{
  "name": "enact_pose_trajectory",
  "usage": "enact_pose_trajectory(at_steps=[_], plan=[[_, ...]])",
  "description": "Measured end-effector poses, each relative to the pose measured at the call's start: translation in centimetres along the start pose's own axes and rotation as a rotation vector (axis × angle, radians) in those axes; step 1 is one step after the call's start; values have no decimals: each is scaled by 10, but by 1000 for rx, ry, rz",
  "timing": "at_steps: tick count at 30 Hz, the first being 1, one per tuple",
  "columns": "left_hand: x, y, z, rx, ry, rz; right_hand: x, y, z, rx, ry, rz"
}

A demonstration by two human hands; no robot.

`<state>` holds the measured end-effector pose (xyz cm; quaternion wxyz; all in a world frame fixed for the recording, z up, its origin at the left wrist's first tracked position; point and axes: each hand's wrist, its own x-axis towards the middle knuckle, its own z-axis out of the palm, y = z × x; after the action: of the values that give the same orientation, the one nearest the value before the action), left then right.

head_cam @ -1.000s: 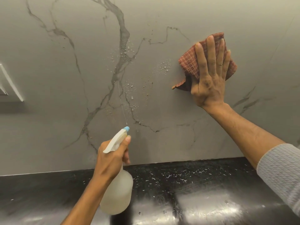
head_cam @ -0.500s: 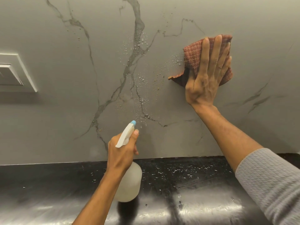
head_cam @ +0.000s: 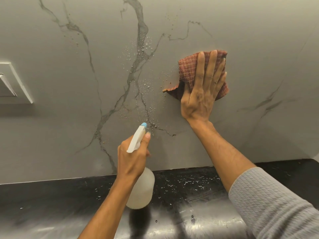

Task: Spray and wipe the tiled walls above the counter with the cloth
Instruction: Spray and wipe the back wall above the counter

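The grey marble-veined wall fills the upper view, with water droplets scattered along its dark central vein. My right hand lies flat with fingers spread and presses a reddish checked cloth against the wall, right of the droplets. My left hand grips a translucent spray bottle by the neck. Its white head with a blue nozzle points up at the wet patch.
A glossy black counter runs along the bottom, wet with splashes near the wall. A white switch plate sticks out of the wall at the far left. The counter's right end meets a corner at the frame edge.
My right hand has slid the cloth down and to the left across the wall, closer to the droplets. The bottle stays aimed at the same wet patch.
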<state>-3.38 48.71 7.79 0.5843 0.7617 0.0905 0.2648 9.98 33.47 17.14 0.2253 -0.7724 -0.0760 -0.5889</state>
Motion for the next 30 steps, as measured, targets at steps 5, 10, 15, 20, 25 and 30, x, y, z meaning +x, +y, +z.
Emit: enact_pose_trajectory(at_steps=[5,10,15,20,25,30], plan=[[1,-4,3,-18,-46,-34,-13,-4,-3,42,-64,-26],[-2,-12,-7,-131,-130,-161,-33,2,4,60,-89,-96],[-13,-18,-18,-152,14,-86,-45,-12,-6,42,-246,-398],[-6,-15,-24,-133,119,-35,77,-80,15,79,81,-369],[9,-15,-34,-141,218,-1,2,-91,30,113,-79,-687],[17,-18,-55,-204,210,14,-99,-18,15,-162,-468,-1044]])
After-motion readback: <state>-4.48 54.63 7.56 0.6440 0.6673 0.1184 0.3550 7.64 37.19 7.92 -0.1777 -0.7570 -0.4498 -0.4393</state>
